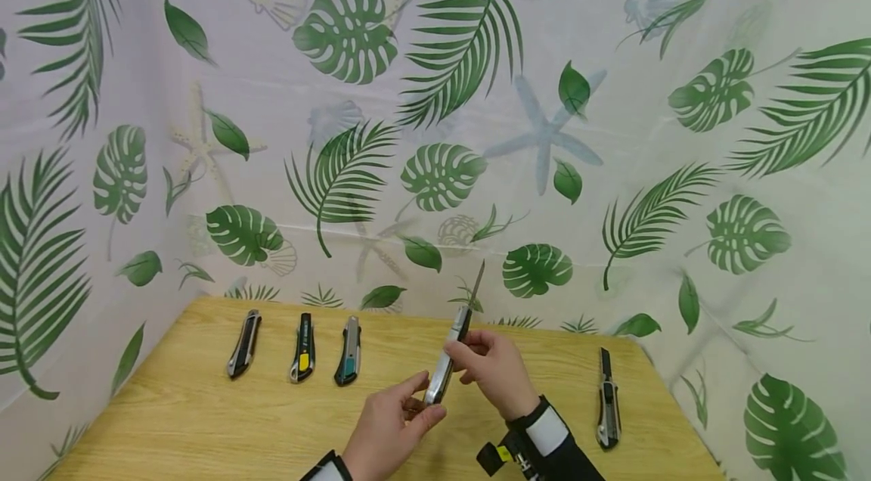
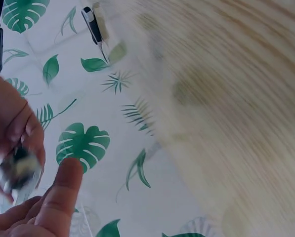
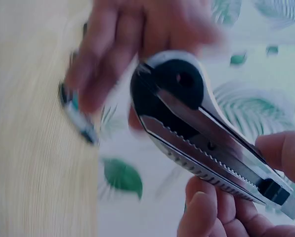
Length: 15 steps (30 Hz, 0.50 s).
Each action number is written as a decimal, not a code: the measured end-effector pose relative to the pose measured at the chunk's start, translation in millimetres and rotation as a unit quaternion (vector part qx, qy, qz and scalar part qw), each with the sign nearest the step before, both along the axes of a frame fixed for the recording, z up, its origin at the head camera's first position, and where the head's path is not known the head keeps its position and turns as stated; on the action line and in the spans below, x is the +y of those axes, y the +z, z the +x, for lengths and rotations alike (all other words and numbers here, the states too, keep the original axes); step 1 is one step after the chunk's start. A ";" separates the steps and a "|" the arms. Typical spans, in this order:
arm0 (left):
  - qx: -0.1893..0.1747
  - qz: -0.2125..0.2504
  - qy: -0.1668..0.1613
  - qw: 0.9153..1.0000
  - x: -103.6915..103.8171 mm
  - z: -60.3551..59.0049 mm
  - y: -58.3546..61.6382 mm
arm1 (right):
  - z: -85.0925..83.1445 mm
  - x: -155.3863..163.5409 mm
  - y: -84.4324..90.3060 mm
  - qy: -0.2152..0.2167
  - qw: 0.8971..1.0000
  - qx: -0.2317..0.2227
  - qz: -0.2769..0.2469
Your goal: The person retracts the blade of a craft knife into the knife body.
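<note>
Left fingers beside utility knife, right fingers gripping it, blade extended

Soft light (left hand blurry in right-wrist view)

5 utility knives total: 1 held, 4 lying on 1 table; 2 hands, 2 wrist straps in view
</note>
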<state>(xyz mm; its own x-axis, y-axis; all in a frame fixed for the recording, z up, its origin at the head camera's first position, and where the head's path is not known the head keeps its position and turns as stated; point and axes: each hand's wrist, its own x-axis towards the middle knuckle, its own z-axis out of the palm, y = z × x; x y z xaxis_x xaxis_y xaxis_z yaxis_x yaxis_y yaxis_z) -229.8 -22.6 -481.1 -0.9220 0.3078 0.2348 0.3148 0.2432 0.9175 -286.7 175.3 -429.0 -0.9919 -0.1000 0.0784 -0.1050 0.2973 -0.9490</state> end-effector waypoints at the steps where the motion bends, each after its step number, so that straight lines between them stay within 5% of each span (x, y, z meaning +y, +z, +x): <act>1: 0.010 0.003 0.008 1.000 2.8 0.6 0.4 | 2.9 -4.4 2.0 0.002 1.000 0.002 -0.011; 5: 0.040 0.010 0.027 0.999 8.6 2.4 1.2 | 11.0 -13.5 6.1 -0.003 0.999 0.009 -0.034; 8: 0.029 0.044 0.017 0.998 9.6 3.5 1.7 | 13.8 -14.7 8.1 -0.004 0.999 0.016 -0.030; 11: -0.019 0.095 -0.010 0.995 9.6 3.4 3.5 | 14.8 -14.0 11.2 0.015 0.999 0.026 -0.032; 15: -0.103 0.161 -0.050 0.980 10.6 1.6 8.0 | 16.3 -12.6 21.1 0.054 0.996 0.027 -0.067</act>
<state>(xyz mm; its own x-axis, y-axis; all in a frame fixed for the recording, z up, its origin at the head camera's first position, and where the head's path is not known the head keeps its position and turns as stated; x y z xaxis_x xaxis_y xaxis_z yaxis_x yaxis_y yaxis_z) -228.2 -12.0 -473.1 -0.9290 0.3394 0.1473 0.1233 -0.0912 0.9882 -270.4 162.8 -407.9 -0.9702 -0.1901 0.1501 -0.1803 0.1531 -0.9716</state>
